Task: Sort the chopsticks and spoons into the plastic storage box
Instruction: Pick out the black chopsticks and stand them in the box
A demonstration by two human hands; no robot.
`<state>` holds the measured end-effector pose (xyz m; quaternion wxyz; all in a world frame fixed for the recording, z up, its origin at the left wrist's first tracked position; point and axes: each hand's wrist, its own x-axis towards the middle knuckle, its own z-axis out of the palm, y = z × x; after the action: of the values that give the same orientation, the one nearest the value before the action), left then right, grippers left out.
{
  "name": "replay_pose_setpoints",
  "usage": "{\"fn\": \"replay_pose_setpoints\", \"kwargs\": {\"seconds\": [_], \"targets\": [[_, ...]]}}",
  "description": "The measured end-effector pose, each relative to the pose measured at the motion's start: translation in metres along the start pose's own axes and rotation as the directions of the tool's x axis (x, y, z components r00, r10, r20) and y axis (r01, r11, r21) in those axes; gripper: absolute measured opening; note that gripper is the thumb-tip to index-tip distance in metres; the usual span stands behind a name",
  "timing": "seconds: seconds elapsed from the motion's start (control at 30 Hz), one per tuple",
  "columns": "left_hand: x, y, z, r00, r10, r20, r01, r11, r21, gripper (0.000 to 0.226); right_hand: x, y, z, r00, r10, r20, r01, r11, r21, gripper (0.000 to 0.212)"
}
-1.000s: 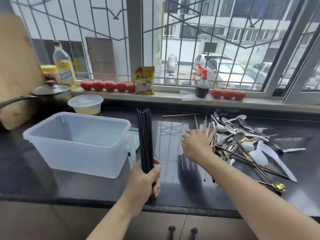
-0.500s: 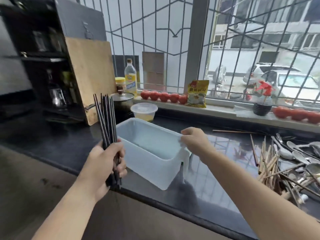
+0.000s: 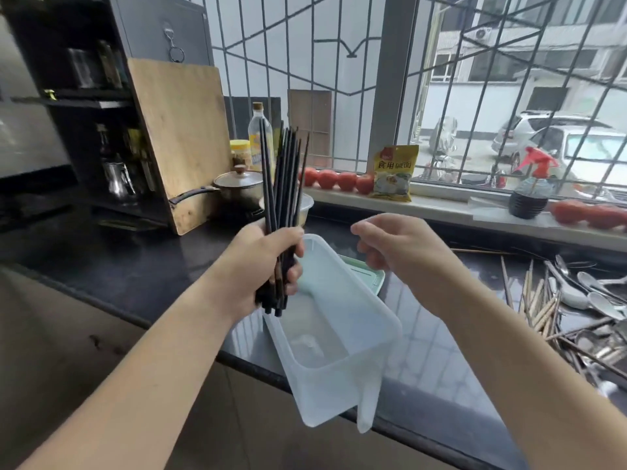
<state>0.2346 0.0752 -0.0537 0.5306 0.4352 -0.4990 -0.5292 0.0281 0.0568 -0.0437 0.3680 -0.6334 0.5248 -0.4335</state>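
Your left hand point(image 3: 258, 262) grips a bundle of black chopsticks point(image 3: 283, 184) near their lower ends, upright, just above the empty plastic box point(image 3: 369, 378) on the worktop point(image 3: 135, 266). They look light, stiff and smooth, so they will likely fan out and slip; hold them lower and tighter. Your right hand point(image 3: 403, 252) hovers over the box, fingers loosely curled, holding nothing. Wooden chopsticks point(image 3: 539, 307) and spoons point(image 3: 583, 290) lie piled to the right.
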Motion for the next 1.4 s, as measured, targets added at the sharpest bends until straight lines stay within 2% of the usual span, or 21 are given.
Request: {"fn": "replay_pose_setpoints", "kwargs": {"seconds": [0.07,0.13,0.27,0.37,0.43,0.5,0.53,0.57,0.6,0.67,0.73,0.8,0.9,1.0,1.1,1.2,1.33,1.4], "targets": [[-0.005,-0.003,0.007,0.998,0.002,0.067,-0.004,1.0,0.021,0.011,0.006,-0.013,0.02,0.992,-0.048,0.121,0.043,0.998,0.042,0.02],[-0.012,-0.003,0.009,0.994,0.02,0.107,-0.026,0.998,0.053,0.011,0.008,-0.022,0.035,0.979,-0.096,0.181,0.09,0.995,0.041,0.022],[-0.018,-0.001,0.005,0.996,0.042,0.085,-0.047,0.997,0.057,0.023,0.011,-0.034,0.044,0.982,-0.119,0.145,0.123,0.992,-0.015,0.03],[-0.022,-0.002,-0.002,0.998,0.056,0.034,-0.059,0.994,0.097,0.02,0.007,-0.041,0.051,0.985,-0.096,0.141,0.104,0.993,-0.048,0.029],[-0.023,-0.006,-0.009,0.997,0.064,-0.045,-0.059,0.991,0.118,0.014,0.006,-0.049,0.051,0.993,-0.116,0.032,0.113,0.991,0.077,0.024],[-0.021,-0.015,-0.023,0.981,0.076,-0.178,-0.052,0.989,0.137,0.006,0.007,-0.055,0.042,0.975,-0.145,-0.166,0.175,0.967,0.185,0.021],[-0.02,-0.019,-0.033,0.966,0.081,-0.246,-0.048,0.989,0.137,0.007,0.009,-0.055,0.036,0.956,-0.173,-0.238,0.207,0.971,0.123,0.02],[-0.02,-0.022,-0.042,0.95,0.079,-0.301,-0.04,0.99,0.134,0.011,0.01,-0.051,0.033,0.949,-0.203,-0.241,0.209,0.978,-0.001,0.019],[-0.02,-0.024,-0.051,0.937,0.07,-0.342,-0.027,0.991,0.128,0.015,0.011,-0.046,0.034,0.964,-0.204,-0.169,0.181,0.973,-0.143,0.018],[-0.023,-0.023,-0.066,0.928,0.031,-0.371,0.005,0.995,0.097,0.024,0.013,-0.027,0.051,0.995,-0.069,0.066,0.091,0.904,-0.417,0.021],[-0.026,-0.021,-0.073,0.934,-0.025,-0.356,0.04,0.999,0.033,0.033,0.016,-0.004,0.072,0.973,0.092,0.211,0.072,0.749,-0.658,0.028],[-0.029,-0.02,-0.075,0.933,-0.075,-0.351,0.064,0.997,-0.043,0.036,0.019,0.013,0.088,0.941,0.173,0.291,0.138,0.59,-0.796,0.031],[-0.035,-0.021,-0.07,0.937,-0.122,-0.326,0.082,0.988,-0.135,0.025,0.023,0.014,0.091,0.912,0.207,0.354,0.216,0.491,-0.844,0.025],[-0.038,-0.025,-0.062,0.946,-0.097,-0.31,0.063,0.991,-0.118,0.018,0.026,-0.001,0.077,0.922,0.097,0.376,0.286,0.485,-0.827,0.024],[-0.033,-0.037,-0.052,0.941,-0.021,-0.338,0.054,0.995,0.087,0.015,0.017,0.005,0.075,0.908,0.105,0.406,0.313,0.477,-0.821,0.027],[-0.023,-0.05,-0.036,0.938,0.057,-0.342,0.068,0.937,0.342,0.018,0.003,0.023,0.089,0.901,0.175,0.396,0.262,0.509,-0.82,0.027],[-0.008,-0.06,-0.028,0.927,0.1,-0.362,0.079,0.891,0.446,0.017,0.0,0.016,0.108,0.905,0.186,0.381,0.243,0.509,-0.826,0.015],[0.0,-0.062,-0.03,0.926,0.101,-0.364,0.091,0.875,0.475,0.019,0.008,0.012,0.111,0.903,0.235,0.36,0.183,0.547,-0.817,0.019]]}}
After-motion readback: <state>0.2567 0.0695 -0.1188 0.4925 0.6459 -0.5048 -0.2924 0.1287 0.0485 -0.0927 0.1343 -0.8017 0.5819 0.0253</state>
